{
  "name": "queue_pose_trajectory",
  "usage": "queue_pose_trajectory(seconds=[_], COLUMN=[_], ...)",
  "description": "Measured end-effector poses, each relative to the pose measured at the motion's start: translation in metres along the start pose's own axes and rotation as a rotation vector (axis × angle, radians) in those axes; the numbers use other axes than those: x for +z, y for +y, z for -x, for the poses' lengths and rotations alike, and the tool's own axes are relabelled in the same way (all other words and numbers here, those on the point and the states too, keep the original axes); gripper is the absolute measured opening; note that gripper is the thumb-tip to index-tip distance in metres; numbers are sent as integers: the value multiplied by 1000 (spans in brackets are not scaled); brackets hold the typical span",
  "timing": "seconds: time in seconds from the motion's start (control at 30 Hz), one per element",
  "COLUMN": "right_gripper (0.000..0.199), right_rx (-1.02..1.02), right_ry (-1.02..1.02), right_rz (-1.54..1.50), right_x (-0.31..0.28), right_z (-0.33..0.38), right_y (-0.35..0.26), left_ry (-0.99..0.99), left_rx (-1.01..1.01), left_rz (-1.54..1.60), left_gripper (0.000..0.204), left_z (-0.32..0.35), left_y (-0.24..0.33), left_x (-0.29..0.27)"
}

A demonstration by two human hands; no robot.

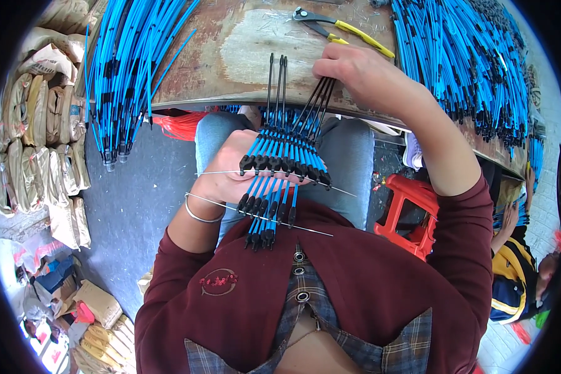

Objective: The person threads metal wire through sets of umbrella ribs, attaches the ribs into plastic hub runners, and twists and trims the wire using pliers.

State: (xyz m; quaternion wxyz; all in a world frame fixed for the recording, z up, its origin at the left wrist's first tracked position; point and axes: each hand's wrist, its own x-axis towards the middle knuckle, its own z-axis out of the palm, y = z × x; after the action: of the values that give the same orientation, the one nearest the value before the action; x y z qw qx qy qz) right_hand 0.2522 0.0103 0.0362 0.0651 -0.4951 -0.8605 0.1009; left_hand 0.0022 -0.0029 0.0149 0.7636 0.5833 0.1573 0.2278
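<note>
My left hand (pixel 228 163) is wrapped round a bundle of thin blue rods with black plastic joints (pixel 280 148), which look like umbrella ribs. A thin metal wire (pixel 343 191) runs crosswise through the row of upper black joints. Lower down, a second wire (pixel 315 232) passes through another row of black ends, close to my chest. Beyond the table edge, my right hand (pixel 352 67) pinches the far black tips of several rods, drawn together to the right. Other black tips (pixel 278 78) stand free, left of that hand. My right fingertips are partly hidden behind the hand.
Yellow-handled pliers (pixel 343 30) lie on the worn wooden table (pixel 193 78) among scattered bits of wire. Blue rod bundles (pixel 121 68) hang over its left edge, and a large heap (pixel 464 68) covers its right. A red stool (pixel 405 209) stands at right; wrapped packages (pixel 40 168) are stacked left.
</note>
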Motion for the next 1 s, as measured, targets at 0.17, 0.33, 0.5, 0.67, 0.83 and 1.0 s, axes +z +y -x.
queue_pose_trajectory(seconds=[0.17,0.33,0.5,0.67,0.83,1.0], right_gripper=[24,24,23,22,21,20], right_rx=[4,-20,-15,-27,-31,-28], right_ry=[-16,14,20,34,30,39], right_rz=[20,25,28,35,45,24], right_x=[-2,1,4,4,4,6], right_z=[-1,-3,-4,-6,-9,-8], right_y=[-1,0,2,2,2,5], left_ry=[-8,-45,-70,-50,-46,-19], left_rx=[12,112,85,-5,133,86], left_rz=[-56,-165,-126,-18,-75,-33], left_gripper=[45,44,42,44,46,42], left_z=[0,-2,-3,-2,-2,-4], left_y=[-1,-3,-1,-2,-6,-3], left_x=[-1,-3,-5,-6,-5,-4])
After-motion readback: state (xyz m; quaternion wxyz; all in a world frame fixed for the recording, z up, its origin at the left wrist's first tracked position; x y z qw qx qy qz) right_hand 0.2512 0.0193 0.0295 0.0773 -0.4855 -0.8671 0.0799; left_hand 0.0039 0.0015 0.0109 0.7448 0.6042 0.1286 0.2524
